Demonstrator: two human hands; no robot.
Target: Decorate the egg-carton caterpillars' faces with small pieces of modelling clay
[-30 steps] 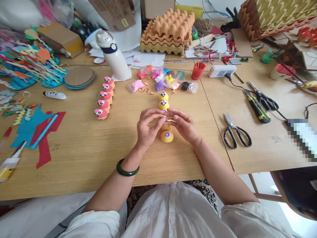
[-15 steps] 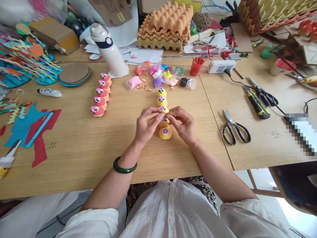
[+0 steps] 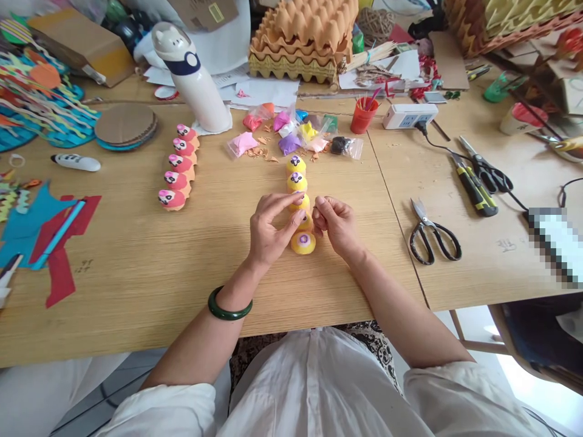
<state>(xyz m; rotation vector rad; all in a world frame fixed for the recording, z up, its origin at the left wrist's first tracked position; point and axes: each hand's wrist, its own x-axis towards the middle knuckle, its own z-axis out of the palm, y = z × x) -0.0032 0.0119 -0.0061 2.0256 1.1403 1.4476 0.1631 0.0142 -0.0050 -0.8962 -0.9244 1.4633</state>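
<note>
A row of yellow clay figures (image 3: 296, 173) with purple faces runs down the middle of the wooden table (image 3: 136, 261). My left hand (image 3: 268, 233), with a green bangle (image 3: 228, 309) on its wrist, pinches one yellow figure (image 3: 304, 213) in that row between forefinger and thumb. My right hand (image 3: 337, 226) is beside it on the right, fingers curled in a pinch on something too small to make out. The nearest yellow figure (image 3: 303, 244) lies on the table between both hands. A row of pink figures (image 3: 177, 165) stands to the left.
Small bags of coloured clay (image 3: 291, 135) and a red cup (image 3: 363, 116) lie behind the yellow row. A white bottle (image 3: 191, 79), egg trays (image 3: 303, 36) and a power strip (image 3: 409, 115) are further back. Scissors (image 3: 432, 243) and a utility knife (image 3: 473, 194) lie right; paper cutouts (image 3: 50, 230) lie left.
Both hands have dropped from a raised pinch down onto the yellow row. The left fingers now grip a yellow figure. The view has tipped slightly down.
</note>
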